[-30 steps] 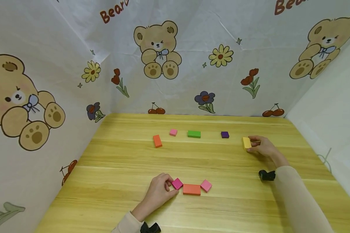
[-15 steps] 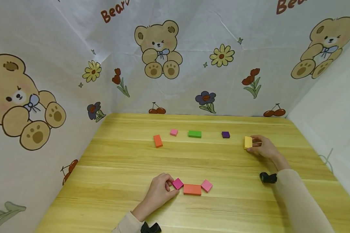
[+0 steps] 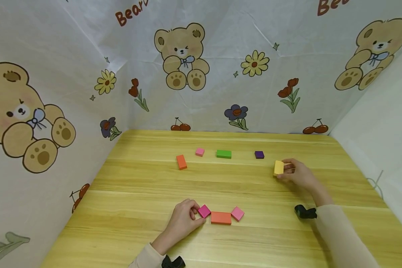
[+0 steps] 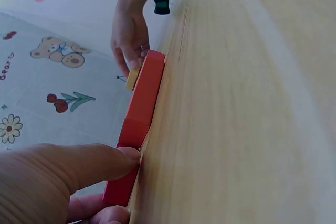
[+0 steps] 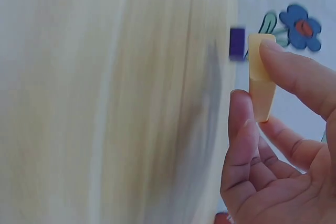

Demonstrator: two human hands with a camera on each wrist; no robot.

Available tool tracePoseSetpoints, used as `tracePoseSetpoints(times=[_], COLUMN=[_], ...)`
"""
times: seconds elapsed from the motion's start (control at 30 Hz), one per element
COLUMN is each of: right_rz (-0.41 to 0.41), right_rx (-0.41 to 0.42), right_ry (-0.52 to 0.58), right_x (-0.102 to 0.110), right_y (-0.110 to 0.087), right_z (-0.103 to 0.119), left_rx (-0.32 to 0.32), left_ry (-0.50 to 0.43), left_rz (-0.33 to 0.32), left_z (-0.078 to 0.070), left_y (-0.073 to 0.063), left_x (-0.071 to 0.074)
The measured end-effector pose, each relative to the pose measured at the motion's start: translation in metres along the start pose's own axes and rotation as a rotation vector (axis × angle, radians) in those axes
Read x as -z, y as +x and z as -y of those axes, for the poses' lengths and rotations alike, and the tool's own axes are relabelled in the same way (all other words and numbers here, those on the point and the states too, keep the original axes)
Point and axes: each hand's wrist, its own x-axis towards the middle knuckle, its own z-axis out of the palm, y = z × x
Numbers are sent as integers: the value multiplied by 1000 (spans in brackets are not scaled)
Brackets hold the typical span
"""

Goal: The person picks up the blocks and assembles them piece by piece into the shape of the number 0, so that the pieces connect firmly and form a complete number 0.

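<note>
My right hand (image 3: 300,174) pinches a yellow rectangular block (image 3: 278,168) at the right of the table; in the right wrist view thumb and fingers grip the yellow block (image 5: 261,77) above the wood. My left hand (image 3: 182,219) pinches a magenta square block (image 3: 204,211), turned cornerwise, at the left end of a short row. Beside it lies an orange-red rectangular block (image 3: 221,218), and at that block's right end a pink block (image 3: 237,214) is also turned cornerwise. In the left wrist view my thumb lies over the magenta block (image 4: 119,188), against the orange-red block.
Farther back on the wooden table (image 3: 147,178) lie an orange block (image 3: 181,162), a small pink block (image 3: 200,152), a green block (image 3: 223,154) and a dark purple block (image 3: 259,155). A bear-printed cloth (image 3: 214,100) stands behind the table and along its left side.
My right hand has shifted slightly right, then left and nearer to me, carrying the yellow block. The left hand and the row of blocks have stayed in place.
</note>
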Motion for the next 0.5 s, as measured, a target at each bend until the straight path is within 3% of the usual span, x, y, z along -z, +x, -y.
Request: tracePoseSetpoints(times=[0.5], right_rz=[31], right_rx=[95], right_ry=[35], right_x=[-50], right_y=[-20], right_z=[53], left_rx=[12], left_ry=[-5], left_rz=[7], left_z=[0], left_y=[0], left_x=[1])
